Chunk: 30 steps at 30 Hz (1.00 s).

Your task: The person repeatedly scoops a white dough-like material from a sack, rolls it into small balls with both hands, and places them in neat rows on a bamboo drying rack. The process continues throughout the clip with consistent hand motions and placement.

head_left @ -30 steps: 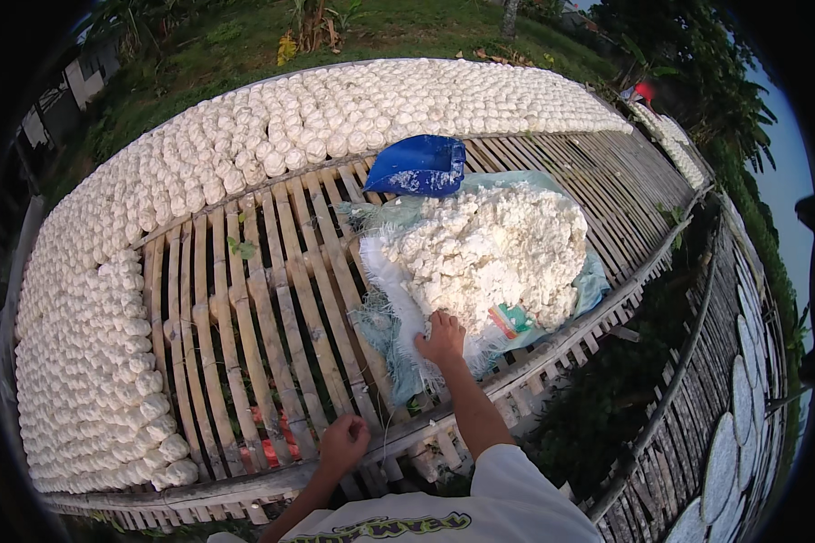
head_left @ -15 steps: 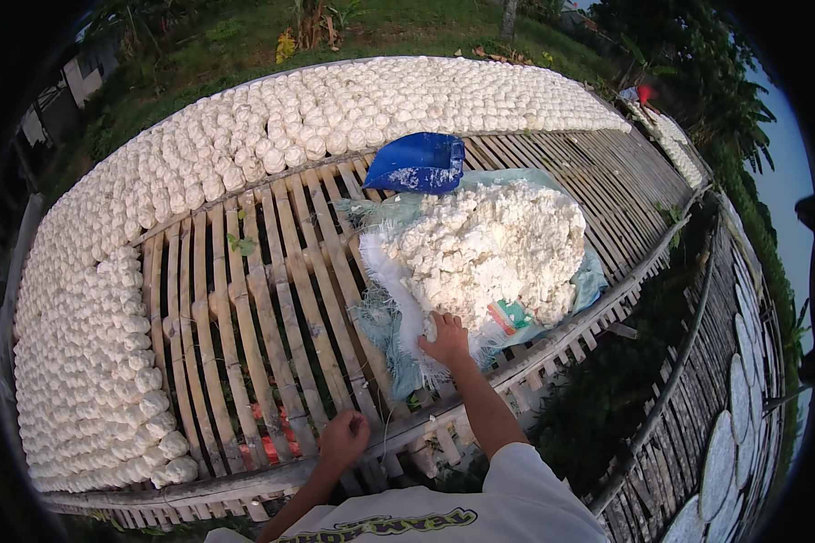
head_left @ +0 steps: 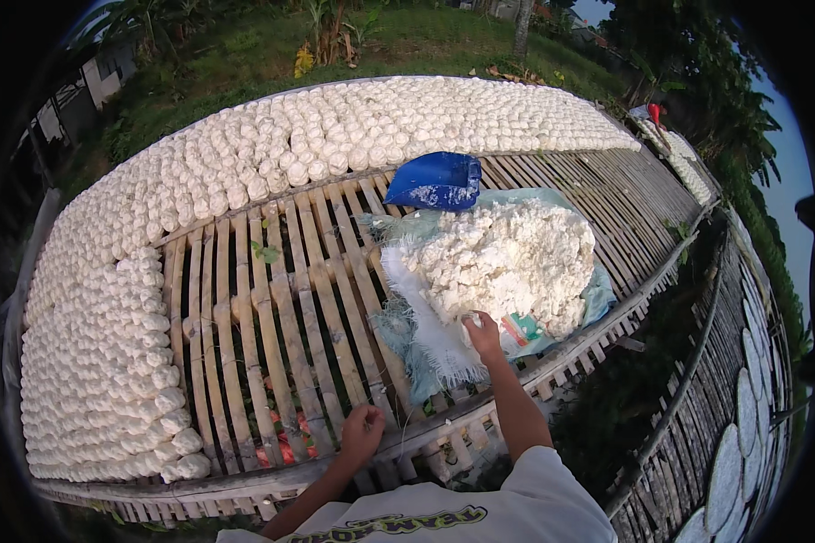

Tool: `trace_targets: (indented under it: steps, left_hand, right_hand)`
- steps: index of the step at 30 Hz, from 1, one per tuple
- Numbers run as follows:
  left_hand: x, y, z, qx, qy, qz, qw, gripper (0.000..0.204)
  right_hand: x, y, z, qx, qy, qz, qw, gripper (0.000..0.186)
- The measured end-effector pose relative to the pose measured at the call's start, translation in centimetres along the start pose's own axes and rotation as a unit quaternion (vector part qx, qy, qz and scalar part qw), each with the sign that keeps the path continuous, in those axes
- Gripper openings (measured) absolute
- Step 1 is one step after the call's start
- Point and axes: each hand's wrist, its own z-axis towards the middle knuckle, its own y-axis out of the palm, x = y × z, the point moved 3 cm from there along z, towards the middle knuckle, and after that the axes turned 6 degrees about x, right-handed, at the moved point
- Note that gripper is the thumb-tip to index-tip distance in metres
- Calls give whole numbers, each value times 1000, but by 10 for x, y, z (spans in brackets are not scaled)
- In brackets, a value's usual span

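Observation:
A heap of white, crumbly, dough-like mass (head_left: 516, 258) lies on a spread woven plastic sack (head_left: 403, 271) with frayed edges. My right hand (head_left: 484, 333) is at the heap's near edge, its fingers pinched together on a bit of the white mass. Lower and to the left, my left hand (head_left: 362, 429) hangs over the near edge of the bamboo slat rack (head_left: 285, 299). Its fingers are curled in, and whatever may be inside them is hidden. Behind the heap rests a blue plastic scoop (head_left: 435, 181), smeared with white.
Rows of round white lumps (head_left: 109, 362) cover the rack's left and far sides. A wooden rail (head_left: 598, 339) runs along the near edge. On the right, another rack holds flat pale discs (head_left: 724, 466). A person in red (head_left: 654, 113) is at the far right.
My right hand has moved from lying spread on the sack's edge to the heap, its fingers now drawn together. My left hand stays curled near the rail. The view has shifted slightly.

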Motion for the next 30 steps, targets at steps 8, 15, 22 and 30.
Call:
trace_targets:
  steps: [8,15,22,30]
  left_hand:
    - [64,85,83,-115,-334,-398,847,50]
    - [86,39,81,-199,-396,-641,627,54]
    - [79,12,52,-169,-331,-665,648,44]
    - [64,-43,33,-31,-305,-591,746,56]
  right_hand:
    - [-111,-28,-75,-68,104,459,880,49]
    - [-184,-11,-218,-106,-389,-62,913,46]
    - [-186,59,-225,-117,-169,298,932,40]
    - [-228,90,-286,-100,-281,152,943,43]
